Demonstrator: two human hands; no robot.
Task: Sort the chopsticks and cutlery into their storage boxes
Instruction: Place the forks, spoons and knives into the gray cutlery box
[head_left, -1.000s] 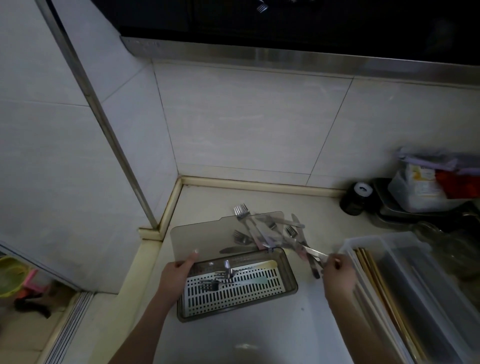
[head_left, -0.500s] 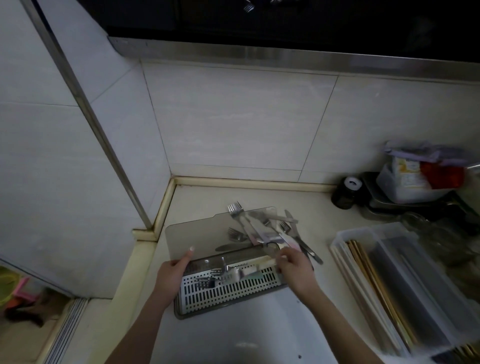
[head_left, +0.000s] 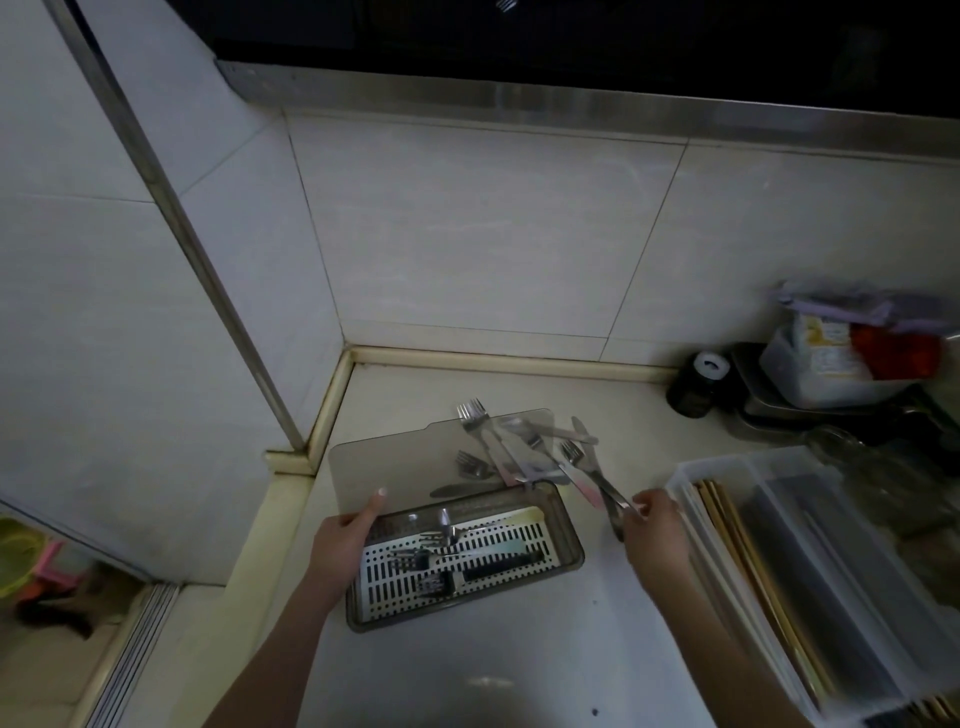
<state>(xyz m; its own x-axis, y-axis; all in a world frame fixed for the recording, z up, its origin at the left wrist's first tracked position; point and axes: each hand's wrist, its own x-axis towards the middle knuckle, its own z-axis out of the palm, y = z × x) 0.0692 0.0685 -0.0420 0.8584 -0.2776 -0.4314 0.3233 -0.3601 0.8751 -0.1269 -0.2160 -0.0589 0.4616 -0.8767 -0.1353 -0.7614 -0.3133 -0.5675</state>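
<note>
Pale tiled walls met in a corner above a cream counter (head_left: 519, 649), dim under a dark cabinet. Down on the far left, past the counter's edge, some bright plastic toys (head_left: 26, 561) lay on the floor. On the counter sat a smoky grey cutlery box (head_left: 569, 525) with a white slotted tray inside, where a few forks and a dark-handled piece already lay. Its tinted lid (head_left: 395, 462) stood tilted up behind it, and the left hand (head_left: 340, 540) held the lid's lower left corner, thumb pressed against the front, fingers curled behind. Just behind and to the right of the box, a loose pile of cutlery (head_left: 524, 447), forks and knives crossed over one another, rested on the counter against the lid. The right hand (head_left: 654, 535) pinched the handle end of one piece from that pile between thumb and fingertips. Beside that hand stood a clear chopstick box (head_left: 769, 457) with golden chopsticks (head_left: 737, 540) lying lengthwise in its left compartment. Farther back on the right were a dark jar (head_left: 693, 387) and a plastic tub (head_left: 821, 374).
</note>
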